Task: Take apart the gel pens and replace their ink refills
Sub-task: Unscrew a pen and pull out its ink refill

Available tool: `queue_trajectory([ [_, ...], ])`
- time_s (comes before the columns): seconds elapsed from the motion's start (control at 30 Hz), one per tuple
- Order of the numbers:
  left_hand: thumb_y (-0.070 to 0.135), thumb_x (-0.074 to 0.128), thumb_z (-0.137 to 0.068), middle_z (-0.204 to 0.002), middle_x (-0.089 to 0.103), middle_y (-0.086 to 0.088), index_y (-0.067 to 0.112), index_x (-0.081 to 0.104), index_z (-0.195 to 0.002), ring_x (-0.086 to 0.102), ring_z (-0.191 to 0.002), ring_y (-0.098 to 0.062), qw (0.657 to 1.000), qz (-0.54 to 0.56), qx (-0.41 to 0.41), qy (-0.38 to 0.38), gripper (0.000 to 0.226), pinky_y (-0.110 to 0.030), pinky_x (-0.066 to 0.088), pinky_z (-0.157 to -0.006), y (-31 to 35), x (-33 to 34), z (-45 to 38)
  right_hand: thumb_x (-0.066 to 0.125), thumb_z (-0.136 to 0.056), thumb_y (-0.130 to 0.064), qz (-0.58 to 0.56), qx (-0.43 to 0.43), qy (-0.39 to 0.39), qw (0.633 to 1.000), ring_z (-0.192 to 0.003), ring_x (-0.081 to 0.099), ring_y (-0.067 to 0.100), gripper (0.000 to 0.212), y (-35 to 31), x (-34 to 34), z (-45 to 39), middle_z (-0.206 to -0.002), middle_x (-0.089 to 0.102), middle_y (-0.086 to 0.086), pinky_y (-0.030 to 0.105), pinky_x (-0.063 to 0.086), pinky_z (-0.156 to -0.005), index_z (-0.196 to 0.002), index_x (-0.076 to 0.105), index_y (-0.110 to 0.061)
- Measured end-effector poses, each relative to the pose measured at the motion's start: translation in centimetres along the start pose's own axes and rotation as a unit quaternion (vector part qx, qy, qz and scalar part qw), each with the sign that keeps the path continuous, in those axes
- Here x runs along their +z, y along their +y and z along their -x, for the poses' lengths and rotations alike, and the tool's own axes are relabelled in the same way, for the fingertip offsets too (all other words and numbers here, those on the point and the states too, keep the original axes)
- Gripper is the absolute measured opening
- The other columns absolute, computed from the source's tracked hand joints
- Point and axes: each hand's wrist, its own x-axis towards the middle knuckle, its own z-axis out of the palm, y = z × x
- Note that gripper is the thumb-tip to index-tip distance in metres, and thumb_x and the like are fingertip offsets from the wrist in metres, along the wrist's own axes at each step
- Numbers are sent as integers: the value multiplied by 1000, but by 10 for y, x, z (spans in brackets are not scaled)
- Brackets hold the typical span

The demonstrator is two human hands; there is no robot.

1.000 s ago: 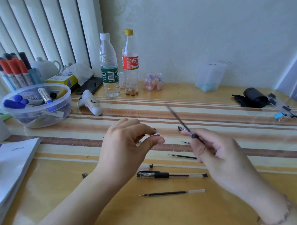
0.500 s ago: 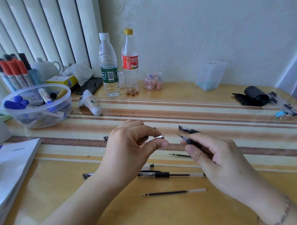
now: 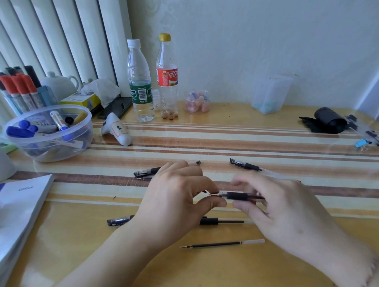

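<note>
1. Head view showed the right hand [image 3: 291,212] curled round a gel pen [image 3: 240,195], its fingers wrapped over the clear barrel behind the black grip.
2. The pen lay roughly level between the two hands, its refill tip pointing toward the left fingertips.
3. The left hand [image 3: 176,200] had thumb and forefinger pinched together right at that tip; whether a small nose cone sat between them could not be told, as the fingers covered the spot.
4. Just beyond the left knuckles lay a capped pen [image 3: 146,171], partly hidden by the hand, with a thin dark piece beside it.
5. Beyond the right fingers, apart from them, another capped pen [image 3: 246,165] rested on the striped mat [image 3: 227,139].
6. Below the left palm a loose cap [image 3: 119,221] stuck out toward the left wrist side.
7. Under the gap between the hands lay a pen barrel with black grip [image 3: 220,221], near the right thumb but not touching it.
8. Nearer the person than both hands, a bare ink refill [image 3: 223,243] lay flat on the table [image 3: 190,273], well clear of any finger.
9. Far past the left fingers stood a clear bowl of markers [image 3: 49,132] and two bottles [image 3: 140,80].
</note>
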Motion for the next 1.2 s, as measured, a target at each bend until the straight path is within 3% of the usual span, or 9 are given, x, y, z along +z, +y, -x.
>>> queue_trajectory([
  [0.1,53,63,-78,-63,40,19,26,73,-76,37,-65,-7,1000,17,-3,-2,28,-26,39,-62,-1,1,0,60,-84,-41,13,5,-13,1000,-42,38,4,14,0,-2,1,-59,59,-15,14,28,-41,-88,49,-33],
  [0.23,51,64,-77,-64,39,20,26,73,-73,35,-65,-6,1000,5,12,-5,27,-25,37,-63,-2,1,-1,43,-90,-51,10,9,-2,1000,-46,43,5,27,3,-2,0,-54,45,-23,18,32,-41,-81,62,-34],
  [0.43,52,64,-76,-62,38,20,26,72,-73,39,-63,-8,1000,5,-3,-4,27,-27,39,-62,-3,0,-1,62,-81,-50,-70,42,-33,996,-64,55,1,17,4,-2,2,-67,58,-17,16,40,-49,-87,53,-37],
  [0.53,51,64,-75,-63,38,21,26,73,-73,40,-64,-9,1000,0,8,-12,26,-27,39,-63,-4,0,-1,39,-89,-59,-47,26,-27,998,-62,56,10,30,5,-1,1,-60,60,-14,22,39,-43,-80,56,-37],
  [0.6,51,64,-76,-64,38,21,27,73,-73,38,-64,-7,1000,-5,7,-16,26,-26,38,-63,-4,0,0,42,-83,-66,-64,37,-50,996,-67,55,3,27,5,-1,1,-69,61,-17,18,33,-46,-88,54,-42],
  [0.7,50,63,-76,-64,38,21,26,72,-73,38,-64,-7,1000,-4,-2,-15,26,-27,39,-63,-5,0,-1,55,-79,-57,-76,52,-56,994,-65,54,4,20,6,0,1,-69,60,-18,19,35,-48,-86,53,-38],
  [0.87,50,64,-77,-64,38,22,25,73,-72,38,-65,-6,1000,1,3,-25,27,-23,35,-64,-6,0,-2,33,-88,-64,-54,42,-56,996,-55,53,8,28,5,3,1,-58,59,-11,23,38,-45,-74,48,-45],
  [1.0,47,63,-78,-63,41,21,23,72,-71,37,-64,-4,999,12,0,-33,27,-21,34,-63,-5,-1,-2,54,-82,-57,-59,37,-34,997,-61,53,9,23,7,5,1,-61,61,-12,21,35,-45,-82,56,-34],
  [1.2,42,65,-80,-61,55,11,19,69,-68,47,-65,-9,997,35,13,-68,26,-20,38,-62,-3,-7,-1,47,-90,-40,-36,17,-31,999,-44,45,0,23,7,11,2,-39,36,-23,11,26,-41,-69,55,-37],
])
